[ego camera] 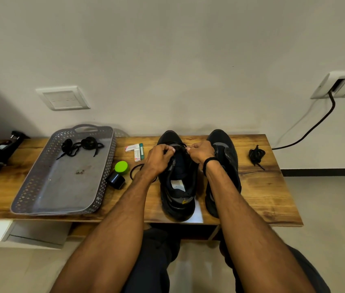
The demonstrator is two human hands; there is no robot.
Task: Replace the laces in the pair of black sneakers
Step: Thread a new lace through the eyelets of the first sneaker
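Head view: two black sneakers stand side by side on the wooden bench (258, 187), toes toward the wall. The left sneaker (176, 180) sits between the forearms; the right sneaker (225, 157) is just beside it, partly hidden by the right forearm.

The left hand (158, 158) and right hand (201, 152) meet over the front eyelets of the left sneaker. Fingers of both hands are pinched together on a thin black lace (179, 147) that spans the gap between them; the exact eyelet appears to be near the toe, but cannot be confirmed.

A bundled black lace (256, 155) lies on the bench to the right of the sneakers. Loose laces (80, 145) lie in the grey tray (30, 187) at left. Between tray and sneakers: small boxes (135, 151), a green-capped container (121, 167), a black cylinder (116, 180).
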